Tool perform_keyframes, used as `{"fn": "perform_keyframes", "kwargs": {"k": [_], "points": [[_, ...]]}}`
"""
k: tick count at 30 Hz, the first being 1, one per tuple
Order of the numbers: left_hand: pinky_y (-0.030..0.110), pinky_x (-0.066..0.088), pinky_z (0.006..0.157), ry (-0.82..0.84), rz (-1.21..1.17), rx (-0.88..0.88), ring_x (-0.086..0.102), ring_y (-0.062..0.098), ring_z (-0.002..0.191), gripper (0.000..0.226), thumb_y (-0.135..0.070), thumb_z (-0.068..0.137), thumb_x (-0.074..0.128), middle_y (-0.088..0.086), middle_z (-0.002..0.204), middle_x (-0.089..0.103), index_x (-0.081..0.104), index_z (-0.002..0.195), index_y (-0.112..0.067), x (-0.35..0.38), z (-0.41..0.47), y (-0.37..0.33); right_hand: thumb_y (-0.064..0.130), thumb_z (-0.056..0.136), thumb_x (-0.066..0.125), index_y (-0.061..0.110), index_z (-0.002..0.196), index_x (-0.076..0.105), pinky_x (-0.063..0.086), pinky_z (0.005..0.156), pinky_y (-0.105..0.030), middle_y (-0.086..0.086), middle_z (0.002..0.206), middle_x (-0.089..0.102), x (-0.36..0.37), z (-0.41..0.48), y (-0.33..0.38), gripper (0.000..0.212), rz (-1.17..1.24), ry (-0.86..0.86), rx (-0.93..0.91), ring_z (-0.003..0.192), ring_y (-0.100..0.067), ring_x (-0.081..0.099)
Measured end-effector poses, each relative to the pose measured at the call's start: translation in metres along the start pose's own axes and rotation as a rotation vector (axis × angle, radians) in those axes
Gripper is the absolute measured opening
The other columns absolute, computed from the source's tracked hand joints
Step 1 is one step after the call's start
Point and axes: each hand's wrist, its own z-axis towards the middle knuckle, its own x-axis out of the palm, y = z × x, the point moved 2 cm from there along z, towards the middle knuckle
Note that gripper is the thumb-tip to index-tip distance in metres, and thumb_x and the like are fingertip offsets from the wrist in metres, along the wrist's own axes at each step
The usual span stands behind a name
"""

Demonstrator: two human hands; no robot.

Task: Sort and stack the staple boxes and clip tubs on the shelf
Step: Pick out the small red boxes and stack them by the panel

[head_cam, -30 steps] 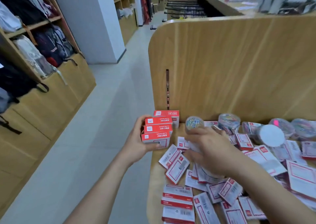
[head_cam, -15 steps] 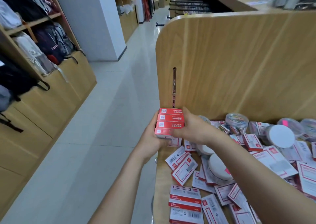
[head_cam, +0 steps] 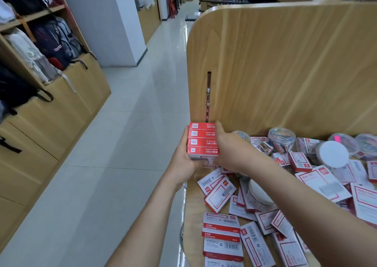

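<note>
- Stack of staple boxes (head_cam: 203, 141), four high, clamped between left hand (head_cam: 182, 165) and right hand (head_cam: 227, 151), at the shelf (head_cam: 190, 205) corner.
- Stiff card, probably dense, slick faces: layers may shear. Squeeze both sides, low.
- A second ago the right hand was off it and the stack staggered; now squared.
- Clip tubs (head_cam: 281, 137) right of the grip.

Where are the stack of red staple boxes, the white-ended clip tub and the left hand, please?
stack of red staple boxes (head_cam: 203, 142), head view, red face of the third box.
white-ended clip tub (head_cam: 333, 154), head view, middle of its white end.
left hand (head_cam: 182, 165), head view, middle of the hand.
</note>
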Motion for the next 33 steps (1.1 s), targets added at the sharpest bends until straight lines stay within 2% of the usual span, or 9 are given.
{"fn": "perform_keyframes", "kwargs": {"k": [7, 10, 14, 18, 20, 22, 24, 27, 33], "points": [[0.022, 0.052, 0.085, -0.026, 0.163, 0.048, 0.061, -0.002, 0.102, 0.091, -0.009, 0.073, 0.081, -0.023, 0.108, 0.061, 0.026, 0.125, -0.059, 0.003, -0.005, -0.003, 0.022, 0.085, 0.067, 0.01, 0.15, -0.004, 0.052, 0.085, -0.039, -0.014, 0.119, 0.059, 0.002, 0.0, -0.009, 0.098, -0.059, -0.082, -0.053, 0.103, -0.028, 0.06], [0.014, 0.049, 0.08, -0.052, 0.201, 0.051, 0.058, -0.005, 0.102, 0.094, -0.015, 0.075, 0.081, -0.026, 0.108, 0.058, 0.022, 0.137, -0.053, 0.001, -0.01, -0.002, 0.034, 0.08, 0.071, 0.01, 0.149, -0.001, 0.051, 0.084, -0.042, -0.013, 0.114, 0.062, 0.006, -0.001, -0.015, 0.102, -0.074, -0.135, -0.063, 0.101, -0.029, 0.06], [0.021, 0.048, 0.086, -0.077, 0.212, 0.039, 0.055, 0.001, 0.11, 0.101, -0.042, 0.064, 0.082, -0.016, 0.124, 0.056, 0.023, 0.146, -0.041, -0.002, -0.016, 0.0, 0.053, 0.072, 0.07, 0.017, 0.138, 0.023, 0.036, 0.078, -0.04, -0.001, 0.112, 0.063, 0.0, -0.012, -0.028, 0.089, -0.138, -0.284, -0.086, 0.108, -0.026, 0.048], [0.012, 0.045, 0.079, -0.072, 0.296, 0.008, 0.051, -0.009, 0.105, 0.098, -0.03, 0.071, 0.083, -0.014, 0.133, 0.049, 0.02, 0.146, -0.04, -0.001, -0.023, -0.005, 0.053, 0.068, 0.072, 0.017, 0.123, 0.036, 0.037, 0.077, -0.039, -0.002, 0.109, 0.063, 0.005, -0.018, -0.037, 0.075, -0.142, -0.248, -0.045, 0.111, -0.026, 0.044], [0.022, 0.044, 0.093, -0.174, 0.384, 0.033, 0.045, -0.001, 0.121, 0.1, -0.033, 0.071, 0.083, -0.011, 0.142, 0.041, 0.019, 0.147, -0.037, -0.003, -0.031, -0.01, 0.054, 0.069, 0.072, 0.015, 0.116, 0.04, 0.035, 0.077, -0.039, -0.003, 0.106, 0.062, 0.009, -0.021, -0.038, 0.069, -0.163, -0.178, -0.012, 0.115, -0.027, 0.041], [0.027, 0.045, 0.094, -0.357, 0.471, 0.18, 0.045, 0.003, 0.12, 0.083, -0.027, 0.073, 0.082, -0.007, 0.136, 0.045, 0.035, 0.141, -0.03, -0.007, -0.045, -0.018, 0.049, 0.072, 0.071, 0.018, 0.104, 0.043, 0.036, 0.083, -0.043, -0.003, 0.104, 0.061, 0.009, -0.024, -0.036, 0.053, -0.213, -0.142, 0.011, 0.119, -0.029, 0.039], [0.02, 0.046, 0.075, -0.445, 0.599, 0.364, 0.052, 0.0, 0.094, 0.045, -0.018, 0.078, 0.076, -0.01, 0.109, 0.054, 0.055, 0.117, -0.025, -0.004, -0.065, -0.028, 0.041, 0.074, 0.069, 0.024, 0.092, 0.042, 0.036, 0.089, -0.045, 0.0, 0.099, 0.059, 0.005, -0.028, -0.033, 0.037, -0.25, -0.127, 0.022, 0.12, -0.029, 0.038], [0.021, 0.043, 0.071, -0.182, 0.885, 0.331, 0.055, 0.005, 0.088, 0.008, -0.032, 0.086, 0.064, -0.014, 0.096, 0.061, 0.064, 0.094, -0.03, 0.014, -0.083, -0.04, 0.036, 0.074, 0.069, 0.025, 0.099, 0.055, 0.034, 0.091, -0.045, 0.001, 0.098, 0.061, 0.001, -0.031, -0.031, 0.03, -0.302, -0.118, 0.027, 0.12, -0.028, 0.038], [0.031, 0.044, 0.088, 0.037, 1.226, 0.17, 0.045, 0.013, 0.116, 0.052, -0.059, 0.08, 0.058, -0.011, 0.128, 0.053, 0.056, 0.123, -0.03, 0.041, -0.077, -0.027, 0.045, 0.076, 0.064, 0.022, 0.078, 0.056, 0.031, 0.075, -0.035, 0.003, 0.079, 0.055, -0.001, -0.03, -0.049, 0.025, -0.225, -0.239, 0.032, 0.098, -0.025, 0.041]]}}
